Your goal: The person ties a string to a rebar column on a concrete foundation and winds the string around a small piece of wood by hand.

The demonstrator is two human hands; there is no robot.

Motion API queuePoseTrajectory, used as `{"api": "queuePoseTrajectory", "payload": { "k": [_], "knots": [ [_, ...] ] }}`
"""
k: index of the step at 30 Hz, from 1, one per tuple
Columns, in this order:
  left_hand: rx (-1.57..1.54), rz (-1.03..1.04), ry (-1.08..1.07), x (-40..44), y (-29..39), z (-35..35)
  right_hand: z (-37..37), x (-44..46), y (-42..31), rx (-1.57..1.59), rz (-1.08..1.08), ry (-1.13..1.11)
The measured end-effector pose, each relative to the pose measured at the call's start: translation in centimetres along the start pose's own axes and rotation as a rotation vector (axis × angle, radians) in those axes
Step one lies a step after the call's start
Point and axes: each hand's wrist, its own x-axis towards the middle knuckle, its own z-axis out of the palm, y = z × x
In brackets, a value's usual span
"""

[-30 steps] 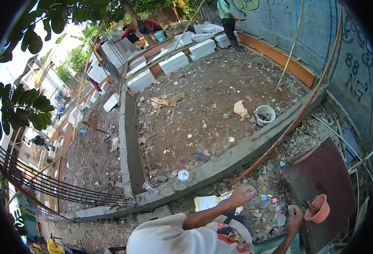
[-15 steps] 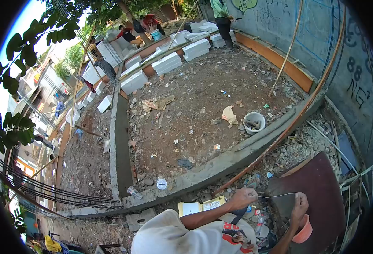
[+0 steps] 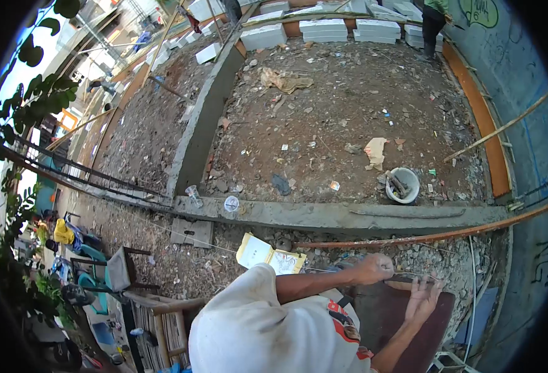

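Note:
A thin pale string (image 3: 404, 273) runs between my two hands in the head view. My left hand (image 3: 374, 268) is closed in a fist around it. My right hand (image 3: 422, 298) is turned palm up with its fingers spread, and the string passes close to its fingertips. Beneath both hands lies a dark maroon board (image 3: 379, 314). An open yellow-edged box or booklet (image 3: 253, 251) with white inside lies left of my left forearm. From there the string carries on leftward above the ground.
A grey concrete beam (image 3: 299, 214) crosses ahead, with a plastic cup (image 3: 231, 203) on it. Beyond stands a white bucket (image 3: 402, 185) holding tools. White blocks (image 3: 324, 30) line the far side, near a standing person (image 3: 434, 28). A wooden chair (image 3: 122, 270) is at left.
My view has turned and tilted down, so the beam now lies nearly level. My right hand has gone from a pinch on the string to spread fingers.

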Motion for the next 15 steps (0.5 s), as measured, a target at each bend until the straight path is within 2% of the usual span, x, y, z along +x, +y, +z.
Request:
{"api": "queuePoseTrajectory", "payload": {
  "k": [2, 3, 4, 6, 7, 8, 10, 11, 13, 15],
  "knots": [
    [-0.016, 0.050, 0.043, 1.8, -0.9, 0.9, -1.9, 2.9, -1.5, 0.195, 0.052, 0.030],
    [-0.014, 0.117, 0.023, 1.8, -1.4, 0.9, -4.3, 4.7, -2.3, 0.204, 0.050, -0.112],
    [-0.022, 0.106, 0.083, 1.2, -1.1, 0.3, -6.1, 6.2, -3.6, 0.172, 0.087, -0.215],
    [0.018, 0.088, 0.032, -0.5, 0.2, -1.2, -7.1, 8.0, -5.9, 0.059, 0.101, -0.261],
    [-0.039, 0.196, 0.060, -1.4, -0.9, -1.3, -7.7, 9.0, -6.7, 0.016, 0.108, -0.269],
    [-0.030, 0.186, 0.129, -3.5, -2.2, -1.9, -7.2, 10.0, -7.6, 0.010, 0.154, -0.321],
    [0.116, 0.154, 0.137, -6.7, -3.8, -2.5, -7.9, 10.1, -10.8, -0.175, 0.169, -0.184],
    [0.125, 0.046, 0.105, -8.9, -2.1, -3.7, -10.6, 12.0, -11.8, -0.175, 0.174, -0.196],
    [0.161, 0.039, 0.154, -11.7, -3.9, -3.8, -18.3, 16.3, -14.4, -0.047, 0.070, -0.387],
    [0.204, 0.034, 0.200, -13.8, -5.6, -4.0, -20.2, 14.8, -18.4, -0.211, -0.054, -0.094]
  ]
}}
